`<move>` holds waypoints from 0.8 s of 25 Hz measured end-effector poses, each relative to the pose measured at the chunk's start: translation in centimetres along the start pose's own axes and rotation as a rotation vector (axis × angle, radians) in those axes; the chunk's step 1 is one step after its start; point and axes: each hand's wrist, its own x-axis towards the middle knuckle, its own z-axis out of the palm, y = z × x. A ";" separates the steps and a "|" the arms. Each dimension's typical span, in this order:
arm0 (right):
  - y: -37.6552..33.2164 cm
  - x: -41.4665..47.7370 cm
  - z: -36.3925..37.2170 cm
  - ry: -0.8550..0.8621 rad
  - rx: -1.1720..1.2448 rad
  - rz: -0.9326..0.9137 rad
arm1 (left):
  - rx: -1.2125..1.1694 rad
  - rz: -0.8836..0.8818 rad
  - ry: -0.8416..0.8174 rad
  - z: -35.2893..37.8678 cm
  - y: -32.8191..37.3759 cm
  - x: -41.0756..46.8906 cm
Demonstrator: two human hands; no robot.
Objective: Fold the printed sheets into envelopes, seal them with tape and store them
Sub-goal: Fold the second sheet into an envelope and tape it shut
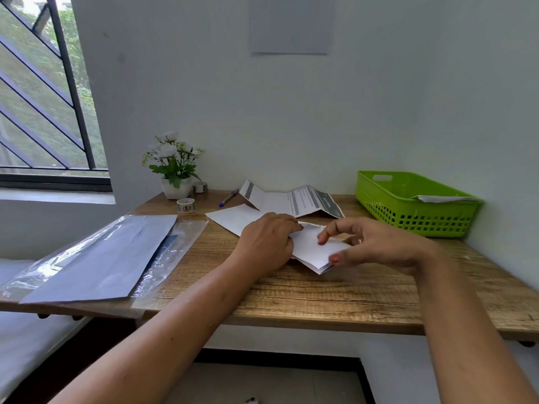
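A partly folded white sheet (310, 247) lies on the wooden table (291, 298) between my hands. My left hand (267, 243) presses its left edge, fingers curled onto the paper. My right hand (376, 246) pinches the sheet's right side, with the thumb at its lower corner and a fingertip on top. Behind it lies a flat white sheet (230, 218) and a creased printed sheet (294, 201) standing in zigzag folds. A roll of patterned tape (185, 205) sits at the back left. The green basket (408, 217) at the right holds a folded paper (443, 198).
A plastic sleeve with grey paper (99, 258) covers the table's left part and overhangs its edge. A blue pen (229, 197), a second tape roll (200, 186) and a potted white flower (175, 170) stand near the back wall. A window is at the left.
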 end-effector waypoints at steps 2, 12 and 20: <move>0.6 -0.8 -0.4 -0.078 0.056 -0.073 | -0.004 -0.005 -0.013 0.0 -0.2 0.1; -0.7 5.4 2.2 0.312 -0.315 -0.167 | -0.094 0.013 0.055 -0.2 -0.4 0.1; -0.8 6.8 1.5 0.273 -0.533 -0.174 | -0.090 0.030 0.065 -0.1 -0.4 0.0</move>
